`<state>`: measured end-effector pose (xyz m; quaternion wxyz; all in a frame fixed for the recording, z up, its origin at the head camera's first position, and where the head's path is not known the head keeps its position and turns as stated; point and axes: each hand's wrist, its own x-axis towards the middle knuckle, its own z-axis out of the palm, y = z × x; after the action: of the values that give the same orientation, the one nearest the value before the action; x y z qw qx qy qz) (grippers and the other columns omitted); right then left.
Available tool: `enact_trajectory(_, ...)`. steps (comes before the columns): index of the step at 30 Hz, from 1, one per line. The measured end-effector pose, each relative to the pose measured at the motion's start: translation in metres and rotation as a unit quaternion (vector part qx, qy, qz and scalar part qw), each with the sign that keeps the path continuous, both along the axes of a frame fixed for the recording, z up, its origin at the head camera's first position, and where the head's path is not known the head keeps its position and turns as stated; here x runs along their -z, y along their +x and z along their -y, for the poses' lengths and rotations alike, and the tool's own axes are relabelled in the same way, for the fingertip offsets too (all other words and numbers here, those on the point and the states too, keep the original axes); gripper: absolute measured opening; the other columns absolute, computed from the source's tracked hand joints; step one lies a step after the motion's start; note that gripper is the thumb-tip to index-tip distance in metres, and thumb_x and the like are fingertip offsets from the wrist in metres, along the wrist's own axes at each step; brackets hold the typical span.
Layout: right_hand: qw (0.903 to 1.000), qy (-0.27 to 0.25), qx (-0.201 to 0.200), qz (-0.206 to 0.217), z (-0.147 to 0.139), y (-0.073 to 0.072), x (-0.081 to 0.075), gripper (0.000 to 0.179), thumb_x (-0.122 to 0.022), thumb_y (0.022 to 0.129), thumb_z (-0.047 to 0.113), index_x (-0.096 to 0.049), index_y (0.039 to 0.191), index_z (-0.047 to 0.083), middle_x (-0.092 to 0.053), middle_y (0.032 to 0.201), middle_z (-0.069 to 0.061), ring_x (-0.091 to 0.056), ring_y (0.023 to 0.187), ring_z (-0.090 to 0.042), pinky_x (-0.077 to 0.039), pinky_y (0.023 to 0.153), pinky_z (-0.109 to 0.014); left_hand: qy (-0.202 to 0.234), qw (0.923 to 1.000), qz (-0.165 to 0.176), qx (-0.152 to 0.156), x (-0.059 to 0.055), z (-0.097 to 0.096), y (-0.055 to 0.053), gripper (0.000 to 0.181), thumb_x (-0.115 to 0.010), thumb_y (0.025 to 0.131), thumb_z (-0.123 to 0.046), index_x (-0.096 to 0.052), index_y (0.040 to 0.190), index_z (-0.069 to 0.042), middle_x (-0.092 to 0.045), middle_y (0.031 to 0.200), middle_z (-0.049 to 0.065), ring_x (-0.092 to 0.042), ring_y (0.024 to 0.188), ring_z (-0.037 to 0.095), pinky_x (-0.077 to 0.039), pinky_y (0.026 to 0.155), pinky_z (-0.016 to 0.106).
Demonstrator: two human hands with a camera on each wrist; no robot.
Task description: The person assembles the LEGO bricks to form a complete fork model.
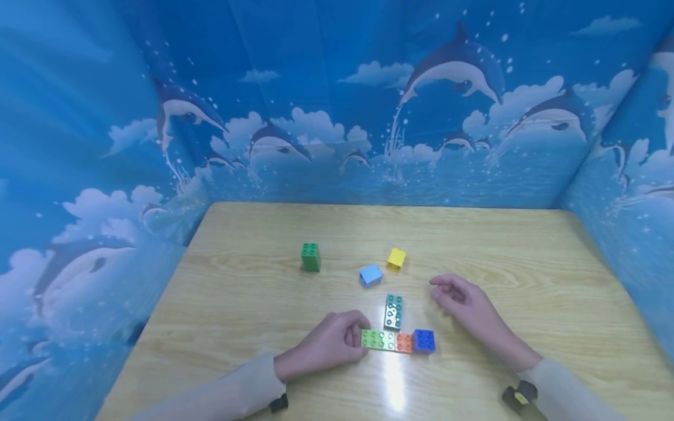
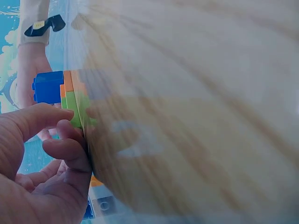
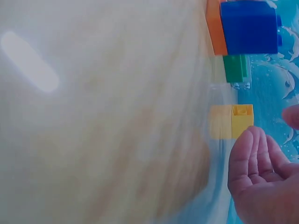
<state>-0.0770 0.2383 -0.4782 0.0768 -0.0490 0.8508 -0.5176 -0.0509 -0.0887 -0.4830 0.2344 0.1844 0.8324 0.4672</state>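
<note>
My left hand (image 1: 337, 338) pinches the left end of a light green brick (image 1: 377, 340) lying on the table, its thumb against the brick's side in the left wrist view. Joining the light green brick on the right is an orange brick (image 1: 403, 342). A dark blue brick (image 1: 423, 341) sits on top of orange at the row's right end, as the right wrist view shows. Just behind the row lies a teal-green brick (image 1: 393, 311). My right hand (image 1: 466, 304) hovers to the right of the bricks, fingers loosely bent, holding nothing.
Farther back on the wooden table (image 1: 253, 234) are a light blue brick (image 1: 371, 275) and a yellow brick (image 1: 396, 258). A tall green brick block (image 1: 311, 258) stands upright to their left. Dolphin-printed blue curtains (image 1: 326, 117) enclose the table's back and sides.
</note>
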Motion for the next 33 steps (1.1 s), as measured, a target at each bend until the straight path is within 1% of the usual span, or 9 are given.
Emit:
enact_trajectory(4, 1.0000, 0.000, 0.005, 0.003, 0.005, -0.013, 0.000, 0.043, -0.069, 0.110, 0.030, -0.062, 0.143, 0.004, -0.069, 0.113, -0.011, -0.069, 0.098, -0.024, -0.060, 0.081, -0.030, 0.005, 1.0000, -0.004, 0.003, 0.000, -0.001, 0.000, 0.037, -0.086, 0.085, 0.002, -0.073, 0.119, -0.004, -0.066, 0.080, -0.007, -0.063, 0.069, 0.007, -0.058, 0.065, 0.024)
enact_trajectory(7, 1.0000, -0.002, 0.005, -0.002, 0.011, -0.023, -0.002, 0.047, -0.071, 0.109, 0.032, -0.061, 0.146, 0.005, -0.069, 0.115, -0.010, -0.069, 0.101, -0.025, -0.060, 0.083, -0.029, 0.009, 0.9999, -0.004, 0.003, 0.000, -0.001, 0.000, 0.036, -0.086, 0.085, 0.003, -0.073, 0.118, -0.005, -0.066, 0.080, -0.007, -0.062, 0.068, 0.007, -0.058, 0.064, 0.023)
enact_trajectory(12, 0.9999, -0.010, 0.001, -0.005, 0.023, -0.039, -0.003, 0.050, -0.074, 0.106, 0.031, -0.061, 0.148, 0.007, -0.071, 0.115, -0.012, -0.070, 0.098, -0.026, -0.061, 0.080, -0.032, 0.010, 1.0000, 0.000, -0.002, 0.000, -0.002, -0.001, 0.036, -0.085, 0.085, 0.004, -0.073, 0.117, -0.006, -0.066, 0.081, -0.006, -0.062, 0.068, 0.008, -0.057, 0.064, 0.023)
enact_trajectory(15, 1.0000, -0.007, 0.002, 0.006, 0.029, -0.048, -0.001, 0.055, -0.077, 0.104, 0.031, -0.059, 0.151, 0.008, -0.070, 0.114, -0.012, -0.069, 0.098, -0.026, -0.062, 0.078, -0.033, 0.008, 1.0000, 0.000, -0.004, 0.000, -0.002, -0.001, 0.036, -0.085, 0.085, 0.005, -0.073, 0.117, -0.007, -0.066, 0.081, -0.006, -0.062, 0.069, 0.008, -0.057, 0.064, 0.024)
enact_trajectory(19, 0.9997, 0.000, -0.001, 0.024, 0.035, -0.059, 0.002, 0.068, -0.079, 0.102, 0.035, -0.052, 0.157, 0.005, -0.070, 0.113, -0.011, -0.068, 0.098, -0.025, -0.060, 0.078, -0.031, 0.004, 1.0000, 0.001, -0.005, 0.000, -0.003, -0.001, 0.036, -0.085, 0.085, 0.004, -0.073, 0.117, -0.008, -0.066, 0.082, -0.006, -0.062, 0.070, 0.008, -0.057, 0.065, 0.023)
enact_trajectory(22, 0.9993, 0.002, -0.003, 0.038, 0.038, -0.065, 0.004, 0.074, -0.080, 0.102, 0.036, -0.047, 0.161, 0.005, -0.070, 0.110, -0.010, -0.067, 0.092, -0.025, -0.058, 0.074, -0.029, 0.003, 1.0000, 0.001, -0.005, 0.000, -0.003, 0.000, 0.037, -0.085, 0.084, 0.004, -0.073, 0.117, -0.007, -0.066, 0.083, -0.006, -0.062, 0.071, 0.008, -0.057, 0.066, 0.023)
enact_trajectory(25, 0.9988, 0.001, -0.002, 0.049, 0.041, -0.069, 0.005, 0.075, -0.080, 0.102, 0.037, -0.046, 0.162, 0.005, -0.069, 0.106, -0.010, -0.066, 0.085, -0.025, -0.056, 0.067, -0.029, 0.005, 1.0000, -0.004, -0.005, 0.000, -0.003, 0.000, 0.038, -0.085, 0.084, 0.004, -0.073, 0.118, -0.006, -0.066, 0.083, -0.006, -0.061, 0.071, 0.008, -0.057, 0.066, 0.023)
enact_trajectory(28, 0.9982, 0.003, -0.005, 0.059, 0.045, -0.072, 0.005, 0.077, -0.080, 0.102, 0.038, -0.045, 0.162, 0.004, -0.068, 0.102, -0.010, -0.065, 0.080, -0.023, -0.055, 0.065, -0.029, 0.006, 0.9999, -0.008, -0.003, 0.001, -0.002, 0.000, 0.038, -0.085, 0.084, 0.004, -0.072, 0.119, -0.006, -0.065, 0.082, -0.006, -0.061, 0.071, 0.008, -0.057, 0.067, 0.023)
enact_trajectory(33, 0.9972, 0.017, -0.004, 0.072, 0.050, -0.075, 0.005, 0.075, -0.080, 0.101, 0.038, -0.048, 0.160, 0.005, -0.066, 0.098, -0.009, -0.061, 0.074, -0.020, -0.054, 0.062, -0.028, 0.004, 1.0000, -0.005, -0.003, 0.002, -0.003, -0.001, 0.038, -0.086, 0.084, 0.004, -0.072, 0.119, -0.007, -0.065, 0.082, -0.007, -0.061, 0.071, 0.008, -0.057, 0.066, 0.023)
